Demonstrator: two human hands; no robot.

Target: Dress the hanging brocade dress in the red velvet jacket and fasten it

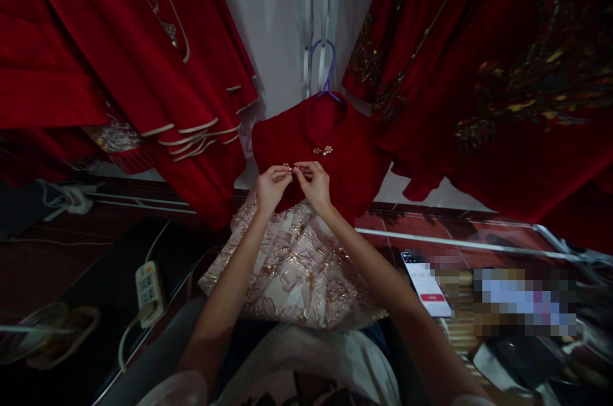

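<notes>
A sleeveless red top (357,157) with a pale pink and gold brocade skirt (297,265) below it hangs from a purple hanger (330,67). At its neck opening sits a gold flower-shaped clasp (322,150). Lower on the front, my left hand (274,186) and my right hand (313,186) meet with fingertips pinched together. Between them shows part of a small shiny clasp (288,166), mostly covered by the fingers. Whether its two halves are joined, I cannot tell.
Red garments (186,74) hang at left, and embroidered red ones (507,119) at right. A power strip (150,294) lies on a black seat at lower left. At lower right a phone (426,285) lies on a slatted surface. A white metal rail (460,242) runs behind it.
</notes>
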